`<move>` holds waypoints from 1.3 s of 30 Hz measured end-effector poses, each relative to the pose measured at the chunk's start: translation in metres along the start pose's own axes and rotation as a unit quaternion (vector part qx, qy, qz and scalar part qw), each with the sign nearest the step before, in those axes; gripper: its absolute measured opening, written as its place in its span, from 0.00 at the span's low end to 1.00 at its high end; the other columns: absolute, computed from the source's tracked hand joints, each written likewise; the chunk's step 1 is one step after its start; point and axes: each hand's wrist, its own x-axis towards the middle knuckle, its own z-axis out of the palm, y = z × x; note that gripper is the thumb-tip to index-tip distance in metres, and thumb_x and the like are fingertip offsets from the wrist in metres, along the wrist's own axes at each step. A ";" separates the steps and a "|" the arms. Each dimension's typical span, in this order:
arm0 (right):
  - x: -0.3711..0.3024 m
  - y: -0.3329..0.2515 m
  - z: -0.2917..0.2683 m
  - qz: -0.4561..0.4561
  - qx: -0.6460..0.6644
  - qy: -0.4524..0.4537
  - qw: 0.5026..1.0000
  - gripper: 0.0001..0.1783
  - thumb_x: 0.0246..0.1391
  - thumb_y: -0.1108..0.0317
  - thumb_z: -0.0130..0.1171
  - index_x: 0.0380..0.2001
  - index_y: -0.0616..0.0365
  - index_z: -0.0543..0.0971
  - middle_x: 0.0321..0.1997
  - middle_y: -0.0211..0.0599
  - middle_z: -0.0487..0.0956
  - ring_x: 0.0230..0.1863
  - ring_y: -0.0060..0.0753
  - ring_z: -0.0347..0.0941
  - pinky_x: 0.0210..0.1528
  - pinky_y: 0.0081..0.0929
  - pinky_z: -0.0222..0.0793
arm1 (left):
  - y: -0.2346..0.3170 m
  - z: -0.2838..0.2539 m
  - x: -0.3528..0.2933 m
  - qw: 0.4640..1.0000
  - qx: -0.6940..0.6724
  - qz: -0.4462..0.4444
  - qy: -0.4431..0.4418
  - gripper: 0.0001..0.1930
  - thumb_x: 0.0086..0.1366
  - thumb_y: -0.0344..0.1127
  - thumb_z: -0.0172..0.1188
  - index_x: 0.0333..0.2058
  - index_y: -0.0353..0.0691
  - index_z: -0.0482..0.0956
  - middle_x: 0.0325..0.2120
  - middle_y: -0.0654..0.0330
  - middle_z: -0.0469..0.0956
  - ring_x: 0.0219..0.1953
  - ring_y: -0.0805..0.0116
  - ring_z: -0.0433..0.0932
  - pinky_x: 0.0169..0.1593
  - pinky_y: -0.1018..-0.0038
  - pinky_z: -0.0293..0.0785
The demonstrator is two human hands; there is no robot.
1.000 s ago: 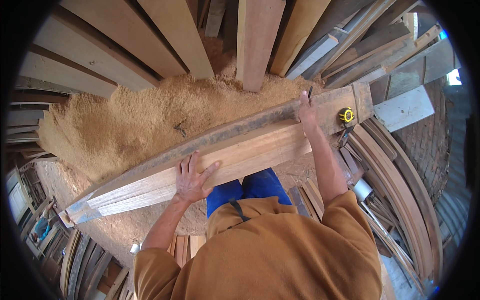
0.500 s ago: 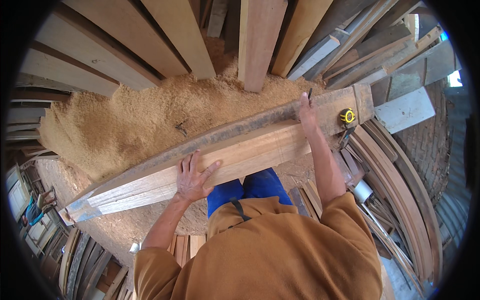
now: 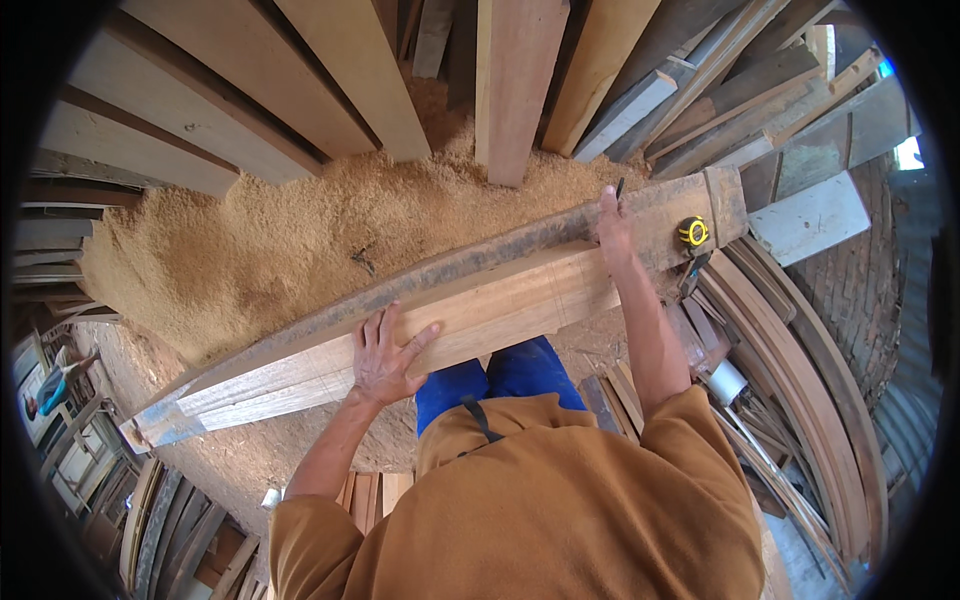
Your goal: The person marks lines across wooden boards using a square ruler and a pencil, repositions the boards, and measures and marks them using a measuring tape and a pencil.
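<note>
Two pale planks lie side by side on a long, weathered timber beam, running slantwise in front of my body. My left hand rests on the planks left of the middle, its fingers spread and nothing held. At the planks' right end, my right hand is closed around a thin dark pencil, whose tip points up and away. Its lower side lies against the plank's end. To the right of this hand, a yellow and black tape measure sits on the beam.
A sawdust heap spreads beyond the beam. Upright boards lean at the far side. Curved planks and scrap wood crowd the right. A white board lies past the beam's right end. More lumber stands at lower left.
Both my hands and the planks stay in place. Far off at the left edge, a teal shape has shifted slightly upward.
</note>
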 end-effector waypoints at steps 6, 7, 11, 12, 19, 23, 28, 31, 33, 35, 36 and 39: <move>0.004 0.003 -0.014 -0.025 0.090 -0.027 0.995 0.24 0.72 0.40 0.55 0.34 0.48 0.70 0.21 0.19 0.64 0.18 0.15 0.58 0.19 0.22 0.56 | 0.001 -0.001 0.002 1.000 -0.003 0.004 -0.002 0.54 0.35 0.52 0.83 0.68 0.76 0.72 0.69 0.40 0.60 0.65 0.39 0.63 0.64 0.43 0.60; 0.004 0.003 -0.019 -0.039 0.102 -0.028 0.994 0.23 0.72 0.41 0.55 0.34 0.48 0.71 0.21 0.18 0.63 0.18 0.14 0.57 0.18 0.21 0.55 | 0.001 -0.001 0.002 1.000 -0.002 0.001 -0.005 0.55 0.36 0.52 0.83 0.68 0.78 0.71 0.69 0.41 0.61 0.65 0.40 0.63 0.65 0.43 0.60; 0.006 -0.011 -0.052 -0.055 0.063 0.021 0.996 0.20 0.73 0.44 0.54 0.35 0.49 0.75 0.20 0.16 0.62 0.17 0.14 0.57 0.18 0.20 0.53 | 0.000 -0.001 -0.002 1.000 -0.005 -0.006 -0.006 0.55 0.35 0.52 0.83 0.68 0.78 0.71 0.69 0.41 0.61 0.65 0.40 0.63 0.65 0.43 0.60; 0.016 0.001 -0.074 -0.073 0.042 0.050 0.995 0.20 0.74 0.46 0.53 0.35 0.49 0.76 0.20 0.16 0.62 0.17 0.14 0.57 0.17 0.20 0.53 | 0.000 -0.001 -0.001 1.000 -0.006 -0.005 -0.008 0.55 0.35 0.51 0.83 0.69 0.78 0.71 0.69 0.40 0.61 0.65 0.40 0.63 0.65 0.43 0.60; 0.038 0.107 -0.128 -0.060 0.033 0.106 0.992 0.28 0.74 0.47 0.51 0.41 0.67 0.79 0.27 0.29 0.70 0.29 0.27 0.63 0.32 0.35 0.63 | 0.001 0.001 0.009 1.000 -0.009 0.017 -0.004 0.55 0.35 0.51 0.83 0.69 0.78 0.71 0.69 0.40 0.61 0.65 0.39 0.64 0.64 0.42 0.60; 0.005 0.083 -0.087 -0.026 -0.089 0.052 0.994 0.24 0.74 0.49 0.51 0.38 0.61 0.78 0.23 0.24 0.67 0.25 0.21 0.61 0.28 0.29 0.61 | 0.000 0.003 -0.003 1.000 0.014 -0.002 -0.008 0.55 0.35 0.51 0.83 0.68 0.78 0.71 0.69 0.40 0.61 0.64 0.39 0.64 0.64 0.42 0.60; 0.004 0.068 -0.112 0.031 0.149 0.037 0.988 0.15 0.72 0.49 0.55 0.35 0.47 0.75 0.20 0.16 0.61 0.18 0.15 0.56 0.20 0.22 0.54 | 0.001 0.001 0.000 1.000 -0.001 -0.001 -0.008 0.55 0.36 0.51 0.83 0.68 0.78 0.71 0.69 0.40 0.60 0.64 0.39 0.64 0.65 0.42 0.60; -0.004 0.046 -0.109 0.005 0.109 0.037 0.993 0.14 0.72 0.52 0.56 0.35 0.48 0.75 0.21 0.15 0.62 0.18 0.14 0.57 0.19 0.21 0.54 | -0.001 0.002 -0.002 1.000 0.002 0.000 -0.004 0.54 0.36 0.51 0.83 0.68 0.79 0.71 0.69 0.41 0.61 0.65 0.39 0.64 0.65 0.42 0.60; -0.001 0.044 -0.110 -0.017 0.056 0.029 0.998 0.14 0.72 0.52 0.56 0.36 0.49 0.76 0.21 0.16 0.62 0.18 0.14 0.57 0.20 0.21 0.54 | 0.000 0.004 0.000 1.000 0.002 0.001 0.000 0.54 0.36 0.51 0.83 0.68 0.79 0.71 0.68 0.41 0.61 0.65 0.39 0.64 0.65 0.41 0.61; 0.002 0.036 -0.106 -0.038 0.002 0.017 0.999 0.14 0.72 0.53 0.56 0.36 0.50 0.76 0.22 0.16 0.63 0.18 0.14 0.57 0.20 0.21 0.54 | 0.000 0.004 0.000 1.000 0.003 -0.001 0.004 0.54 0.36 0.52 0.83 0.68 0.79 0.71 0.68 0.41 0.62 0.65 0.39 0.64 0.64 0.41 0.61; 0.003 0.028 -0.103 -0.045 0.004 0.024 0.999 0.14 0.72 0.53 0.56 0.37 0.51 0.76 0.23 0.17 0.64 0.19 0.14 0.58 0.21 0.21 0.55 | 0.000 0.003 -0.001 1.000 -0.001 -0.005 0.001 0.54 0.36 0.51 0.83 0.68 0.80 0.71 0.68 0.41 0.62 0.65 0.40 0.64 0.64 0.41 0.61; 0.007 0.000 -0.078 -0.055 -0.031 0.084 0.994 0.14 0.72 0.54 0.55 0.39 0.54 0.77 0.24 0.18 0.65 0.22 0.15 0.59 0.22 0.21 0.56 | 0.000 0.003 -0.002 1.000 -0.004 -0.013 -0.002 0.54 0.36 0.51 0.83 0.68 0.80 0.72 0.68 0.42 0.62 0.65 0.40 0.64 0.65 0.41 0.61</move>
